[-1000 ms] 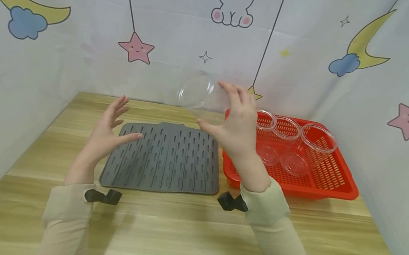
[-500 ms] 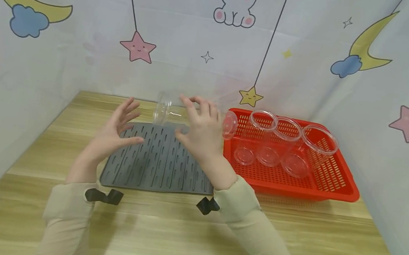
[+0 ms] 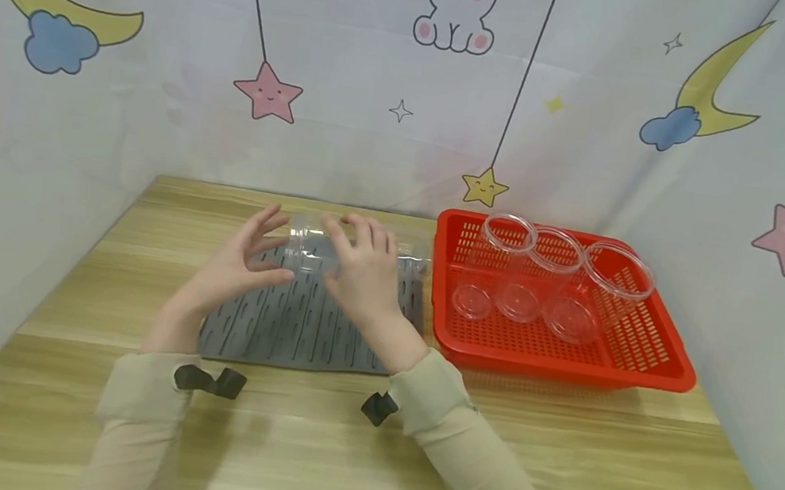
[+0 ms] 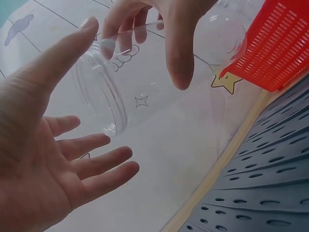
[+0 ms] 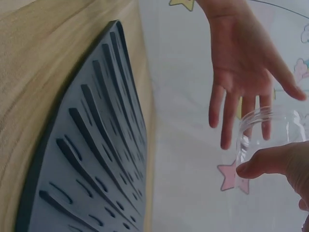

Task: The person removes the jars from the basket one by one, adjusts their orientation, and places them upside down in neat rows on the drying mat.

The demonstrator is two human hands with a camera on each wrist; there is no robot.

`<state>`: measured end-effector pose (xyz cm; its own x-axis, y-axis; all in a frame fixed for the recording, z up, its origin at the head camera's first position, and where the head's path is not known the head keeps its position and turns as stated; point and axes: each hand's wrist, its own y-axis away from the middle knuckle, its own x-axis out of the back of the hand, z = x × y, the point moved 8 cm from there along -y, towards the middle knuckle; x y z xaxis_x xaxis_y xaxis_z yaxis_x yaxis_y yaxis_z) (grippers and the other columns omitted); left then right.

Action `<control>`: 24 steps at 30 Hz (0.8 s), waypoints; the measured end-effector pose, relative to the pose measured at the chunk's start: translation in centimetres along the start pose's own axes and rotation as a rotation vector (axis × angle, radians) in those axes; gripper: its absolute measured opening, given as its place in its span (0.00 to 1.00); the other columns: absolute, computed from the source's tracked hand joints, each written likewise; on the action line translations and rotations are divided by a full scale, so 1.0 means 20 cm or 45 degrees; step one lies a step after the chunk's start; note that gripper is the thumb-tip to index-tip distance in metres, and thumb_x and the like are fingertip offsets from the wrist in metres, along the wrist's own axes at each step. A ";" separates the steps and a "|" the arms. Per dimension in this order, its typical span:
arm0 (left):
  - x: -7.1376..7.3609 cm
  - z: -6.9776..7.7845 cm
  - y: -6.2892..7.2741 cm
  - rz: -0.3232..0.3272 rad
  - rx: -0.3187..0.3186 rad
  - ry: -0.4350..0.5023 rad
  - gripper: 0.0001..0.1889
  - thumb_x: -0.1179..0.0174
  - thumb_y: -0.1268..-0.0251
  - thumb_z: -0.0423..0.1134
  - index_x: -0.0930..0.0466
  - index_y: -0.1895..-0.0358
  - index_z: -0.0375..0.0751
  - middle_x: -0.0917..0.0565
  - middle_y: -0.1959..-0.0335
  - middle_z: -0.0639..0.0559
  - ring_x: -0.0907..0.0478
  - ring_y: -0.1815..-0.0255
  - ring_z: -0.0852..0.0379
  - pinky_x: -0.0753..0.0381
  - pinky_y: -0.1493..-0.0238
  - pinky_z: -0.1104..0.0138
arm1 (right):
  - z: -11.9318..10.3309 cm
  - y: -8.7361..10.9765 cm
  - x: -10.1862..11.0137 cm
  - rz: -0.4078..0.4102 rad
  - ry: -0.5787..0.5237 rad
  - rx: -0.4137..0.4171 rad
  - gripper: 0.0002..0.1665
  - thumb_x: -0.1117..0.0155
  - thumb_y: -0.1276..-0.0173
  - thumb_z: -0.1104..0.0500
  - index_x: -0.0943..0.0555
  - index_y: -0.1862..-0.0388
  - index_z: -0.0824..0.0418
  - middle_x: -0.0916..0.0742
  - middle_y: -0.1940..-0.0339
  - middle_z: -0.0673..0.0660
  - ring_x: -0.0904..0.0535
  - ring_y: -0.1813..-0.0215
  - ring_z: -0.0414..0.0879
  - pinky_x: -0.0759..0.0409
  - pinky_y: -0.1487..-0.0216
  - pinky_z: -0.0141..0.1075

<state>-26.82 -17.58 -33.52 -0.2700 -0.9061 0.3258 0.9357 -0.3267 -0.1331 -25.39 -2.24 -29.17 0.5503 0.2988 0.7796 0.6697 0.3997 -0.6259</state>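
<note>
In the head view, bench wood shows along the back edge by the patterned backdrop, to the left of the grey mat and in front of it. Just beside the mat's right edge, the red basket bears three clear jars, mouths up. Over the mat's back part, the right hand grips another jar lying sideways, its mouth toward the left hand.

In the left wrist view, the basket's corner juts in near the jar's base end. The left fingers are spread, thumb apart, around the ridged mouth; whether they touch it I cannot tell.

In the right wrist view, the mat's edge runs beside bench wood, the right thumb presses the jar's side, and the left palm faces its mouth.
</note>
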 end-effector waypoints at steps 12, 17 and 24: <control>-0.02 -0.02 -0.02 0.032 0.022 -0.021 0.41 0.38 0.34 0.35 0.51 0.22 0.50 0.45 0.23 0.38 0.40 0.28 0.35 0.31 0.37 0.37 | -0.03 0.04 -0.03 -0.029 -0.006 0.015 0.50 0.17 0.54 0.47 0.29 0.31 0.49 0.22 0.38 0.54 0.28 0.37 0.52 0.28 0.36 0.44; -0.01 -0.02 -0.02 0.024 0.014 -0.005 0.39 0.39 0.34 0.33 0.49 0.24 0.45 0.45 0.24 0.38 0.41 0.27 0.35 0.33 0.36 0.36 | 0.00 0.05 -0.02 -0.046 -0.180 0.001 0.52 0.19 0.52 0.43 0.31 0.29 0.51 0.23 0.37 0.54 0.29 0.35 0.53 0.30 0.32 0.49; 0.03 0.00 0.01 0.064 -0.047 0.026 0.36 0.41 0.33 0.30 0.49 0.25 0.42 0.41 0.27 0.39 0.34 0.32 0.49 0.22 0.43 0.63 | 0.17 0.06 0.07 0.201 -0.644 -0.246 0.48 0.21 0.48 0.45 0.29 0.32 0.62 0.22 0.38 0.60 0.30 0.33 0.55 0.35 0.28 0.52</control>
<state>-26.69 -18.19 -33.31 -0.2280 -0.9267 0.2988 0.9393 -0.2901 -0.1829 -25.56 1.60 -28.74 0.3754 0.7394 0.5589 0.7042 0.1645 -0.6907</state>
